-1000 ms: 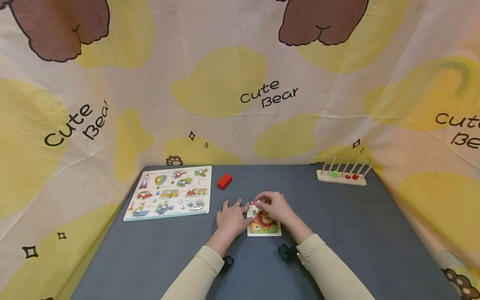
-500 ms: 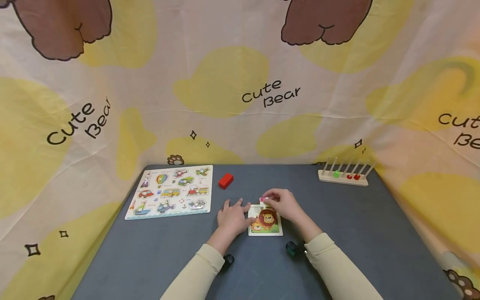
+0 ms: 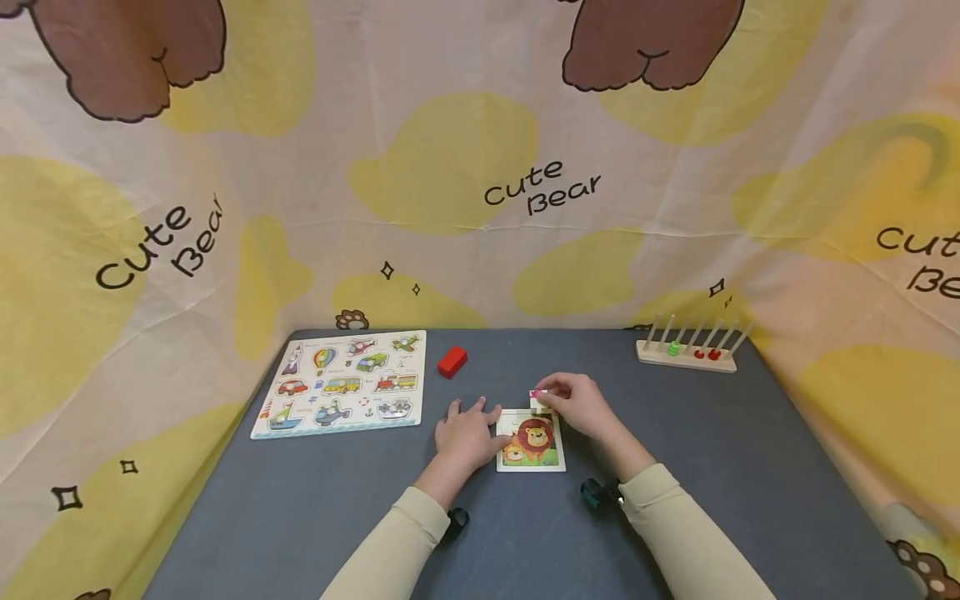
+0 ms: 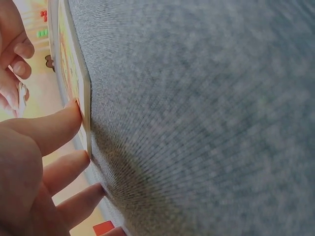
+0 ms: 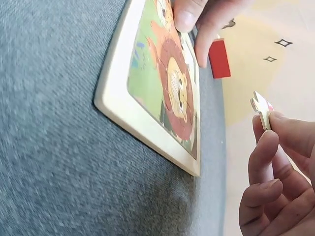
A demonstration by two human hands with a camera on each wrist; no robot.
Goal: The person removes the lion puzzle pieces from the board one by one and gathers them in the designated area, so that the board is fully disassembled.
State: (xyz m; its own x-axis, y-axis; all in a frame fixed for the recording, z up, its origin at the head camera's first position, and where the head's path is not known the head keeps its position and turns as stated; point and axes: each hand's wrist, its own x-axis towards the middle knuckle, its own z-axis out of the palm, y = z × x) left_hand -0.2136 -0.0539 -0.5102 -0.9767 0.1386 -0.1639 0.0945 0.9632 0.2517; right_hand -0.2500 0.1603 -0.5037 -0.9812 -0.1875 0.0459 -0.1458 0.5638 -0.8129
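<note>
In the head view a lion jigsaw board (image 3: 530, 465) with a pale frame lies flat on the table. My left hand (image 3: 464, 437) rests at its left side with fingers spread. The left wrist view has that thumb (image 4: 63, 123) on top of the board's edge and a fingertip touching its side. Above the board's top right edge, my right hand (image 3: 577, 405) pinches a puzzle piece (image 3: 536, 400), white with some pink. The right wrist view shows the piece (image 5: 262, 109) held between thumb and index finger, apart from the board. The lion picture's upper left is partly covered by the left hand.
A vehicle puzzle board (image 3: 337, 387) lies at the back left. Beside it is a red block (image 3: 452, 362). At the back right stands a wooden peg rack (image 3: 686, 358) with green and red beads. A printed cloth (image 3: 450, 200) hangs behind the table.
My right hand has lifted the puzzle piece from the board's upper left area and moved it right, past the top edge. My left hand has stayed at the board's left side.
</note>
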